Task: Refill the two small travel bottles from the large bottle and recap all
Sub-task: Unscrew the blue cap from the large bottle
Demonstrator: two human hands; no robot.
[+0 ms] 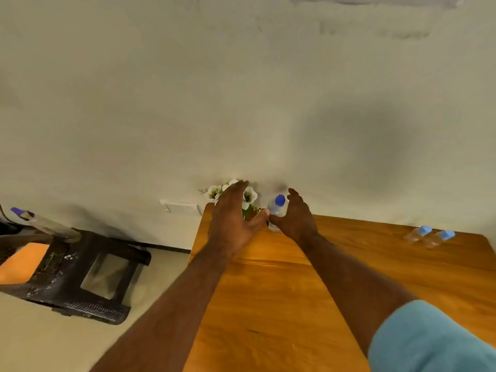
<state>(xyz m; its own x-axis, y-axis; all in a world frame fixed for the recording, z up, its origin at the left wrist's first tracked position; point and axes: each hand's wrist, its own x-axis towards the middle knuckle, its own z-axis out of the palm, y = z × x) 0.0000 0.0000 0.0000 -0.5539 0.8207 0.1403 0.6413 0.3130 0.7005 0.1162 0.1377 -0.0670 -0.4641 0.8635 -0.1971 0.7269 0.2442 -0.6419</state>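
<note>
Together, our two hands reach out over the far end of the wooden table (335, 277) toward the large bottle (276, 208), which stands upright near the table's far edge, at about twelve o'clock from where we stand. It is clear plastic with a dark blue cap (280, 200) in place on top.

Our right hand (298, 218) sits at the bottle's three o'clock side, fingers loosely curved and spread around it, close against its wall; whether the palm actually touches the plastic we cannot tell. Our left hand (233, 218) comes in from the bottle's nine o'clock side with fingers straight and held together, the thumb stretched toward the bottle and ending just beside its lower body. It holds nothing.

Behind our left hand, at the table's far edge, a small bunch of white flowers (249, 196) with dark centres is partly hidden by our fingers.

The two small travel bottles (429, 236) stand together well apart from the large one, out at about two o'clock near the right far corner of the table. Both are clear with light blue caps on, just beside each other.

A teal sleeve (429, 339) covers our right upper arm at five o'clock. On the floor at nine o'clock stands a black stool (88, 275) with an orange cloth (24, 261) lying beside its left part. A plain pale wall (241, 89) rises behind the table.
</note>
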